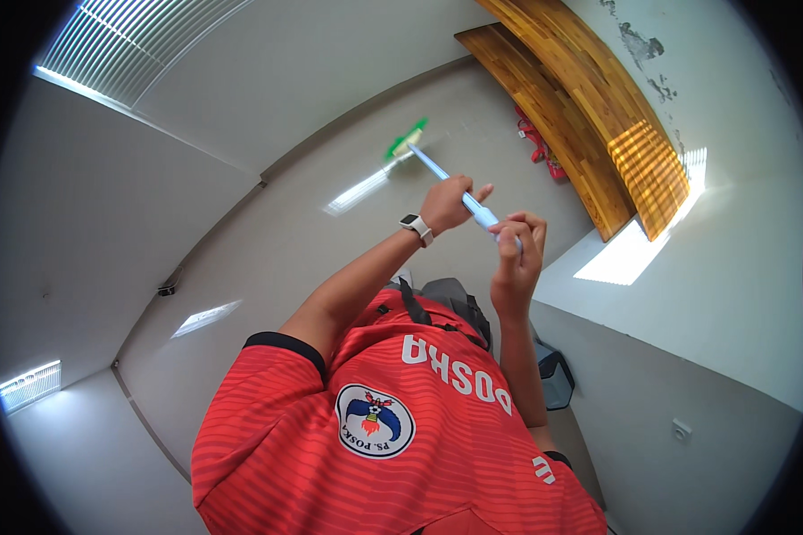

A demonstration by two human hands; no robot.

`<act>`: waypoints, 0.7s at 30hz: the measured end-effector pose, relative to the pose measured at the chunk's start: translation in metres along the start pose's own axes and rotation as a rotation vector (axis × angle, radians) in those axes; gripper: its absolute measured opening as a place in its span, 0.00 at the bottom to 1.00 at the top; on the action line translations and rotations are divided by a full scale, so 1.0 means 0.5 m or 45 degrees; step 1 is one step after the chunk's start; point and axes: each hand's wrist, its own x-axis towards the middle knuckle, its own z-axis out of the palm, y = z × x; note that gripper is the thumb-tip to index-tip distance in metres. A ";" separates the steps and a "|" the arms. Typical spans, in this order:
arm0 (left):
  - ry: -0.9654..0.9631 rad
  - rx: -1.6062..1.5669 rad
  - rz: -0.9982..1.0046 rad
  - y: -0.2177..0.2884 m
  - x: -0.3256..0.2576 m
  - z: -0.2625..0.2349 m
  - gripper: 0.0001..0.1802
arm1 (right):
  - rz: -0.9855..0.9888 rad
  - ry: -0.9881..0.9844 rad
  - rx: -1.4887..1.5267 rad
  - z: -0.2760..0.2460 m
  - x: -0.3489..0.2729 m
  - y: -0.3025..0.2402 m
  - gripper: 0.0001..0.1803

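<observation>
- Blue broom handle (455, 189) ran from frame centre toward upper centre, ending at a green broom head (406, 140) on the grey floor (312, 241).
- Left hand (446, 205) was closed around the handle's middle.
- Right hand (516, 254) gripped its near end, fingers curled.

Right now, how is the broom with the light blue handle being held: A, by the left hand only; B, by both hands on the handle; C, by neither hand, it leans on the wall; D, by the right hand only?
B: the left hand and the right hand both wrap the handle of the broom, one above the other.
</observation>
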 end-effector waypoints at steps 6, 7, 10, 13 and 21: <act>-0.327 -0.495 0.196 0.007 -0.028 0.110 0.13 | 0.119 -0.166 0.492 -0.014 0.050 0.000 0.15; -0.330 -0.498 0.200 0.020 -0.033 0.125 0.13 | 0.233 -0.127 0.443 -0.017 0.051 0.009 0.15; -0.526 -1.103 0.055 0.050 -0.058 0.143 0.13 | 0.387 -0.102 0.342 -0.016 0.059 0.031 0.16; -0.605 -1.198 0.078 0.053 -0.060 0.170 0.10 | 0.420 -0.133 0.225 -0.009 0.057 0.102 0.16; -0.717 -0.954 0.083 0.010 -0.029 0.204 0.11 | 0.612 -0.172 0.261 0.007 0.092 0.190 0.15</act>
